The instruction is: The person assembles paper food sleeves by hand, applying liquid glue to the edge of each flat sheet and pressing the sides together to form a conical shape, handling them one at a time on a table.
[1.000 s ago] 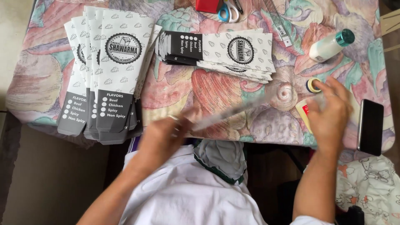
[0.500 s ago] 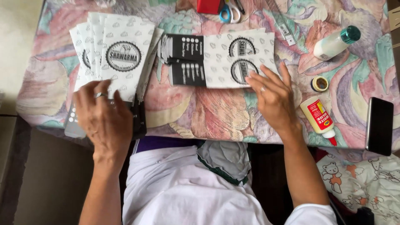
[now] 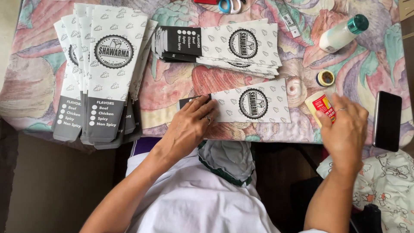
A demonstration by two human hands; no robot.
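A single flat white paper sleeve (image 3: 252, 105) with a round black emblem and a dark end lies on the patterned tablecloth (image 3: 172, 92) near the front edge. My left hand (image 3: 189, 127) presses down on its dark left end, fingers spread. My right hand (image 3: 344, 127) is closed around a small glue bottle (image 3: 321, 105) with a red and yellow label, at the table's right front. A fanned pile of the same sleeves (image 3: 97, 71) lies at the left, and another pile (image 3: 224, 47) lies behind the single sleeve.
A small roll of tape (image 3: 325, 78) and a white bottle with a teal cap (image 3: 343, 33) sit at the back right. A black phone (image 3: 387, 120) lies at the right edge. Scissors with blue handles (image 3: 228, 5) are at the back.
One sleeve now lies alone in front of the back pile. My left hand came from the left pile onto that sleeve's end. My right hand moved right and took hold of the glue bottle.
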